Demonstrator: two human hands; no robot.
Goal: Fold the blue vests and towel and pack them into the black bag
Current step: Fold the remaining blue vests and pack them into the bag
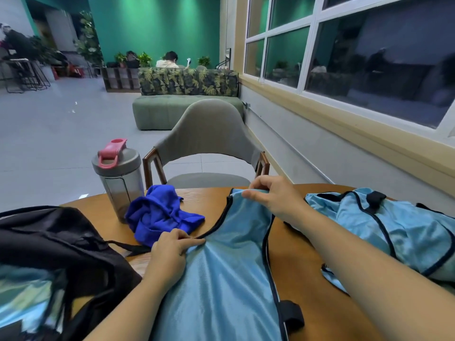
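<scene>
Currently your right hand [272, 196] pinches the far end of the vest [229, 267], at the top of its shoulder strap, thumb on the near face and fingers curled over the far edge. Your left hand [170, 254] pinches the vest's dark-trimmed edge on its left side, where the armhole curve dips in, fingers bent on the fabric.

Vest position: spread on the table [293, 262] between your two forearms, running from the near edge of the view up to your right hand. Long axis: near to far, leaning slightly right toward the far end. The strap end points away from you. A black tab shows on its right edge near you.

Right forearm reaches in from the lower right, crossing over the table and part of the second vest [394, 230], which lies crumpled at the right, apart from the first. Left forearm comes up from the bottom centre-left, lying on the vest.

Towel [162, 212], deep blue, sits bunched just beyond your left hand, touching or nearly touching the fingers; cannot tell which. Bottle [118, 178] stands upright just left of the towel. Bag [61, 247], black, lies open at the left, with light blue fabric visible inside it. A chair [209, 141] stands beyond the table.
</scene>
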